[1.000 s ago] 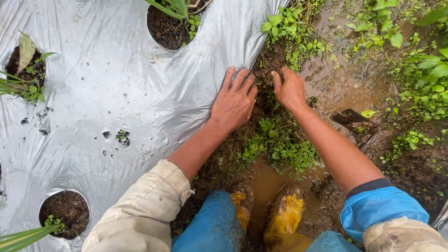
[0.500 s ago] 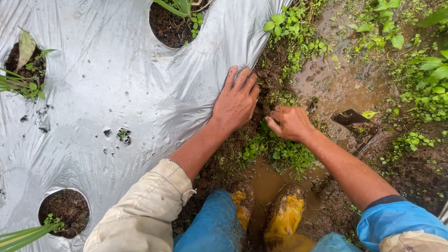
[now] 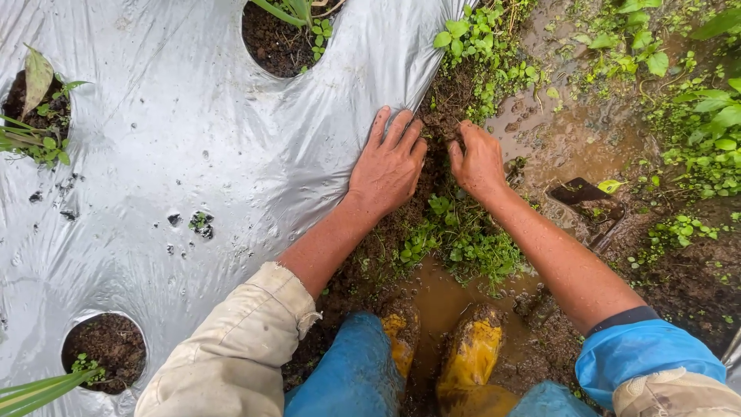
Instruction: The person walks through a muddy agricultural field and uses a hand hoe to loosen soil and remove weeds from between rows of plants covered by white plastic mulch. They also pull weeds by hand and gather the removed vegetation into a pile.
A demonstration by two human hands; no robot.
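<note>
Pressing flat with fingers spread, the left hand (image 3: 388, 166) lay palm-down on the right-hand margin of the silver mulch sheet (image 3: 193, 154), grasping nothing, its fingertips at the line where plastic gave way to dark soil. The right hand (image 3: 477, 161) sat just beside it across a narrow strip of wet earth (image 3: 438, 123), fingers curled down into the soil; whether anything was pinched in them could not be told. The sheet's edge ran away from the body, up and slightly rightward, so its long axis passed between the two hands, with the left one on it and the right one just off it. Small green weeds (image 3: 463, 239) grew in a clump immediately below the right wrist and in a second patch (image 3: 478, 46) beyond the fingertips, along the same edge. Planting holes opened in the sheet well apart from the hands: one (image 3: 282, 42) above, one (image 3: 38, 108) at far left, one (image 3: 104, 351) at lower left, each showing soil and leaves. A puddle of brown water (image 3: 444, 297) lay between the forearms and the yellow boots (image 3: 471, 355). A dark flat blade (image 3: 583, 193) rested in the mud right of the right forearm, near but untouched. More muddy water (image 3: 563, 131) and leafy growth (image 3: 702, 123) filled the right side.
</note>
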